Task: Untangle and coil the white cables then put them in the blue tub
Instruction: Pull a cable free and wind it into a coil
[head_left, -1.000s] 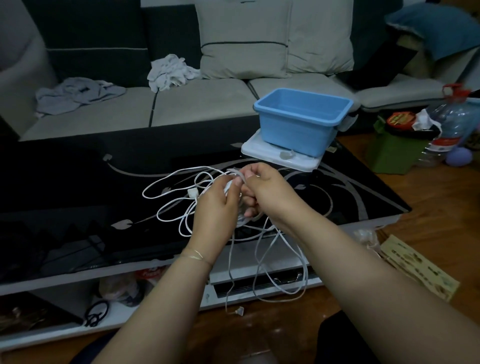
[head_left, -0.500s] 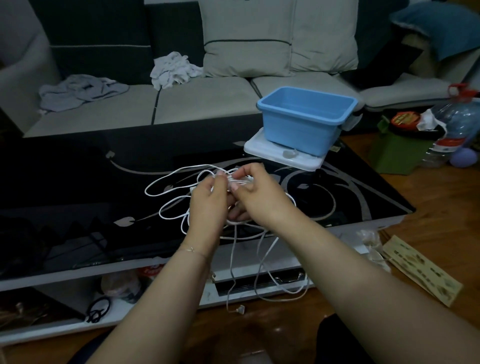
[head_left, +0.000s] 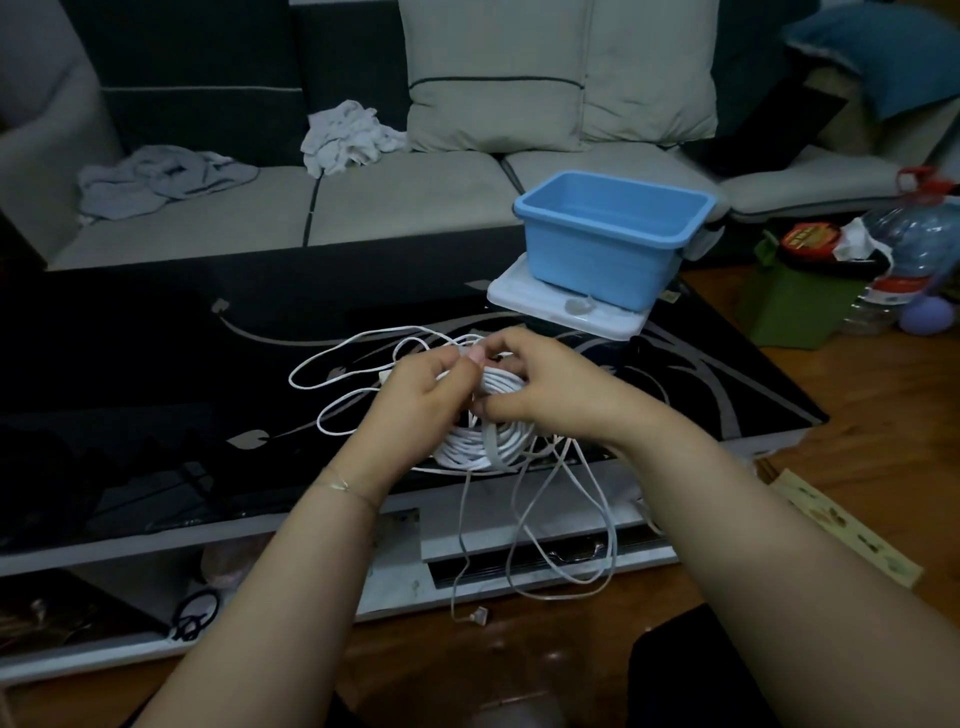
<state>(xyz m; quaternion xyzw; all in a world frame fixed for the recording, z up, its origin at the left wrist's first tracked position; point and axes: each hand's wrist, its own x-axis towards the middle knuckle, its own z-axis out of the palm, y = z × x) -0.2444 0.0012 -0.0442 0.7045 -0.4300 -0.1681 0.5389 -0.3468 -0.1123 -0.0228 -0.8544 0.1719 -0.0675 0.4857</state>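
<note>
So the white cables (head_left: 483, 436) are right at the front edge of the black glass counter (head_left: 130, 364), partly wound into a chunky coil and partly still a mess. Loose loops spread out over the glass to the left of the coil, and a few long strands hang off the front edge below it, with one connector end (head_left: 477, 617) dangling near the wooden floor (head_left: 883, 415).

Both hands are on the bundle. The left hand (head_left: 415, 400) has its fingers curled in on the left side of the coil, pinching strands near the top. The right hand (head_left: 550, 389) is wrapped over the coil's top right, thumb and fingertips pinching cable right where the left fingertips are, so the two hands are basically touching there.

The blue tub (head_left: 608, 239) is behind the coil and off to the right, well apart from it, sitting on a white lid-looking thing (head_left: 561, 312) at the counter's back corner. Nothing visible inside the tub from this angle.

Further back behind the coil there's a grey sofa (head_left: 405, 202) with cushions and a couple of crumpled cloths (head_left: 348, 135). Right of the tub, on the floor, a green box (head_left: 795, 306) and a big water bottle (head_left: 919, 244).
</note>
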